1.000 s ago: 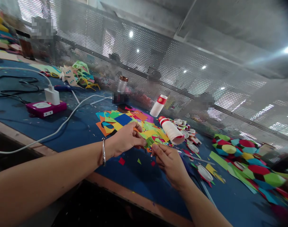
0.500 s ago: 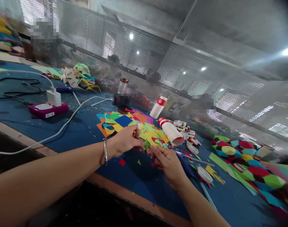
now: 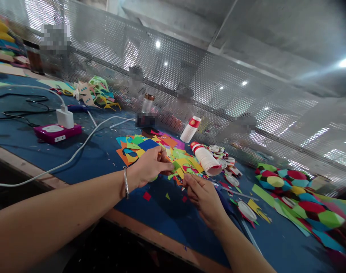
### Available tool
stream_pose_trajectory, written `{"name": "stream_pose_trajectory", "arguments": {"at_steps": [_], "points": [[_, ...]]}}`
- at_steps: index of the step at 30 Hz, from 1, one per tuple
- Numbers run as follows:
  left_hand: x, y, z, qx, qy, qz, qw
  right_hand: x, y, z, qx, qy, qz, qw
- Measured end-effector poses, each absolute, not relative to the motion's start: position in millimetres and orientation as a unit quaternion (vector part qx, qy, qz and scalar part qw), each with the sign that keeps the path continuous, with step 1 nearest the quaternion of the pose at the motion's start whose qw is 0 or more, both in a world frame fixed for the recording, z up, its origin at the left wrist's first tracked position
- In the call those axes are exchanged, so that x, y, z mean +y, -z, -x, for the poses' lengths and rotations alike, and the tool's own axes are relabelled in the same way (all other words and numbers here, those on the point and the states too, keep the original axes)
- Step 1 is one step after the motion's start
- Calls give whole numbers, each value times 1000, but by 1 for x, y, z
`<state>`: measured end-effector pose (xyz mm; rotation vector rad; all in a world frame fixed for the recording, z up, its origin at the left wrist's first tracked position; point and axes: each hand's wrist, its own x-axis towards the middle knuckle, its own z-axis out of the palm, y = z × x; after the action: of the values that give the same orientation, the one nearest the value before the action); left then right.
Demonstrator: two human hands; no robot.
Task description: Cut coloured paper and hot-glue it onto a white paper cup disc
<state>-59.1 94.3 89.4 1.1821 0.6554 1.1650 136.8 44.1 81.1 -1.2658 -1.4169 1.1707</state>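
My left hand point(image 3: 150, 167), with a silver bracelet at its wrist, is closed in a pinch above the pile of coloured paper pieces point(image 3: 147, 145). A small green piece of paper point(image 3: 176, 165) shows at its fingertips, and a bit of light green peeks out below the palm. My right hand point(image 3: 203, 195) is also pinched, its fingertips a little apart from the left ones. What lies between its thumb and forefinger, if anything, is too small to make out. Just beyond it lies a stack of white paper cups point(image 3: 208, 161) on its side.
Another cup stack point(image 3: 190, 129) stands tilted by the perforated screen point(image 3: 207, 83). Cut cup rings point(image 3: 246, 211) and coloured paper shapes point(image 3: 311, 208) lie to the right. A white cable point(image 3: 79, 148) and a purple power strip point(image 3: 57, 132) are at left; glue guns lie nearby.
My two hands' fingertips have drawn slightly apart. The left fingertips have risen a little, and the green paper now shows higher. Light green has appeared below the left palm.
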Motion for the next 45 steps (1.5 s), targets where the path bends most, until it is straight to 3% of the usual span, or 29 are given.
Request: {"name": "stream_pose_trajectory", "arguments": {"at_steps": [15, 45], "points": [[97, -89, 58, 262, -541, -483, 637, 42, -84, -135, -567, -485, 496, 445], [93, -87, 53, 278, -485, -539, 631, 44, -82, -136, -594, -468, 501, 421]]}}
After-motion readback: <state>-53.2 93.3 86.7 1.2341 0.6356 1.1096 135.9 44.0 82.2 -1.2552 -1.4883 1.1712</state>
